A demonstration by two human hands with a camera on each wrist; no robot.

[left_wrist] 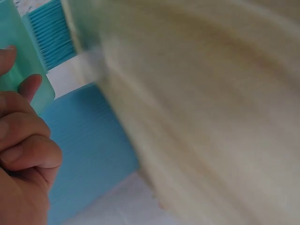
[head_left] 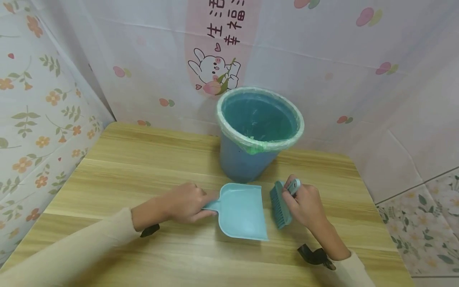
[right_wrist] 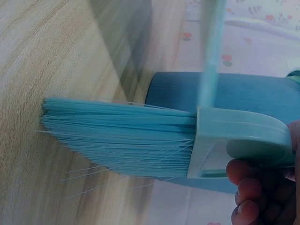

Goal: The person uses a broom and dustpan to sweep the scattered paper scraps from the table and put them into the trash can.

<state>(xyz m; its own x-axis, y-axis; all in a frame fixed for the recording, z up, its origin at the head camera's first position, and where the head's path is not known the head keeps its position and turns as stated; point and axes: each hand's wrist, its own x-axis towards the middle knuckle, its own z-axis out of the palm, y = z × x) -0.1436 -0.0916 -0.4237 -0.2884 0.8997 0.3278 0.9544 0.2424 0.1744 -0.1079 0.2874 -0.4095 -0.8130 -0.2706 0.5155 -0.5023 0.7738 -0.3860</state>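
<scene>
A light blue dustpan [head_left: 242, 211] is held above the wooden table, its wide lip facing right. My left hand [head_left: 188, 202] grips the dustpan's short handle from the left. In the left wrist view, curled fingers [left_wrist: 28, 140] show beside the pan's green-blue underside. To the right of the lip, my right hand [head_left: 305, 203] grips the handle of a small blue hand brush [head_left: 280, 205]. The brush's bristles [right_wrist: 117, 138] point toward the tabletop in the right wrist view; a narrow gap separates brush and dustpan.
A blue waste bin [head_left: 238, 163] lined with a clear bag stands at the table's back, just behind the dustpan. The wooden table [head_left: 150, 159] ends at a printed curtain [head_left: 143, 59]. Dark straps [head_left: 312, 255] hang at the wrists.
</scene>
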